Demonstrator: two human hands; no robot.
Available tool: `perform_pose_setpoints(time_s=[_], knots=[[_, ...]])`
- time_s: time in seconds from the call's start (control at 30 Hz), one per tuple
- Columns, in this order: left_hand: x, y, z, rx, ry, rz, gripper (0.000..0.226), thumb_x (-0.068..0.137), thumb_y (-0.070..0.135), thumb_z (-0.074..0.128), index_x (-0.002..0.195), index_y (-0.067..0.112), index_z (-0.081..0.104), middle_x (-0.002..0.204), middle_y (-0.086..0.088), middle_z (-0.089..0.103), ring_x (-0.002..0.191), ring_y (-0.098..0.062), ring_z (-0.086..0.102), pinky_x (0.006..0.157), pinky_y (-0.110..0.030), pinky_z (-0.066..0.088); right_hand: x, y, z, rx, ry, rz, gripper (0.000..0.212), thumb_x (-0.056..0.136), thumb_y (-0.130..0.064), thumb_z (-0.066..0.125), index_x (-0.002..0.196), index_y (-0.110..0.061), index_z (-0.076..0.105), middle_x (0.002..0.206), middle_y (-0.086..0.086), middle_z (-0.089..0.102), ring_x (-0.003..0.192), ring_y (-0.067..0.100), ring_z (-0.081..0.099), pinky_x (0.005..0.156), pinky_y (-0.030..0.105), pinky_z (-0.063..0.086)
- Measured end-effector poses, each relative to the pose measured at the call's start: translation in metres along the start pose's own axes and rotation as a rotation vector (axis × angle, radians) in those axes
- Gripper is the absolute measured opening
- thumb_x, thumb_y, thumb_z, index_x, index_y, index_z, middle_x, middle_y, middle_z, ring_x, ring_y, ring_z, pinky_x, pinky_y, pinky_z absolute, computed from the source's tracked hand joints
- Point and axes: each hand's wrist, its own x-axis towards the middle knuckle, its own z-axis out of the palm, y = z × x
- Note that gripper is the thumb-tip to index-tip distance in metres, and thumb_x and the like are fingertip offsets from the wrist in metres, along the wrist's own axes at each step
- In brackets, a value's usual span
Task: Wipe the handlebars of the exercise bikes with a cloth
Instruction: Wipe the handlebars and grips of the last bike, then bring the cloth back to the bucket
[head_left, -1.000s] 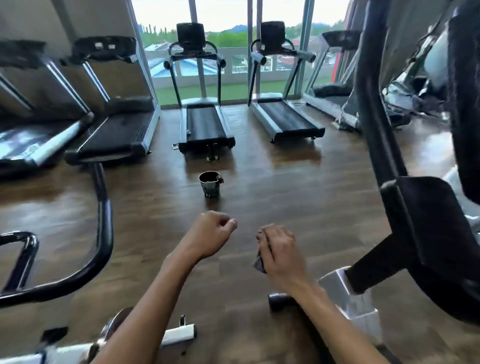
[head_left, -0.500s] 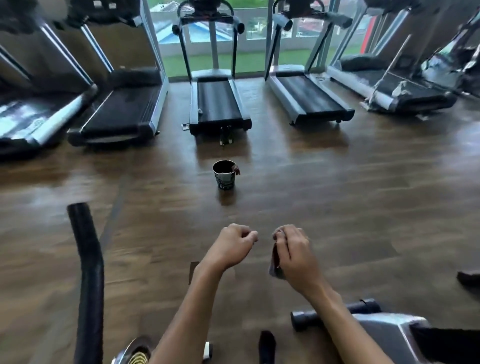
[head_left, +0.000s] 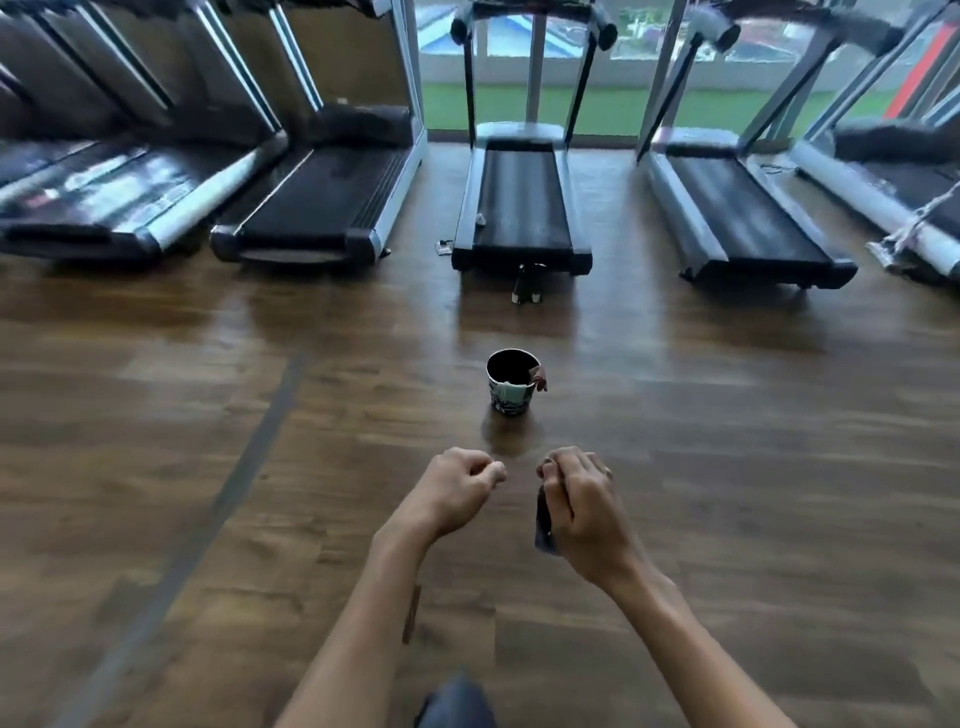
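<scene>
Right hand (head_left: 582, 506) gripped dark cloth (head_left: 543, 525); left hand (head_left: 457, 491) fisted, probably empty; small bucket (head_left: 511, 387) just ahead.

A small patterned cup (head_left: 510, 384) stands on the wooden floor (head_left: 727, 467). Beyond the cup, a row of treadmills (head_left: 521, 208) faces the windows (head_left: 623, 67).

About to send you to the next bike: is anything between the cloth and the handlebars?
I cannot tell: no exercise bike or handlebar is in view now. The right hand grips the cloth. Ahead on the wooden floor stands only a small cup, with treadmills beyond it.
</scene>
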Motion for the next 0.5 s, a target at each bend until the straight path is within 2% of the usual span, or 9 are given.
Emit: perform_pose_setpoints(time_s=[0.2,0.37,0.5], knots=[[0.135,-0.022,-0.079,-0.025,0.038,-0.052,0.031,0.094,0.037,0.057,0.090,0.011,0.074,0.095,-0.017,0.073,0.081,-0.029,0.069,0.083,-0.046,0.055,0.151,0.016,0.060,0.056,-0.037,-0.061,0.041,0.102,-0.039,0.030,0.094,-0.015,0.062,0.095,-0.002,0.065,0.095,0.020,0.057,0.088,0.031,0.039],[0.265,-0.038,-0.160,0.041,0.021,-0.050,0.022,0.098,0.032,0.057,0.095,0.019,0.074,0.093,-0.001,0.074,0.086,-0.021,0.068,0.086,-0.040,0.057,0.292,0.026,0.116,0.121,-0.001,-0.010,0.025,0.101,-0.040,0.031,0.088,-0.030,0.049,0.091,-0.010,0.057,0.091,0.016,0.053,0.083,0.030,0.037],[0.376,-0.023,-0.233,0.068,0.004,-0.030,0.023,0.097,0.031,0.057,0.095,0.017,0.076,0.093,-0.002,0.075,0.090,-0.022,0.069,0.085,-0.040,0.058,0.401,0.025,0.151,0.180,0.054,0.040,0.024,0.101,-0.038,0.032,0.089,-0.027,0.051,0.088,-0.010,0.056,0.088,0.013,0.052,0.080,0.025,0.035]])
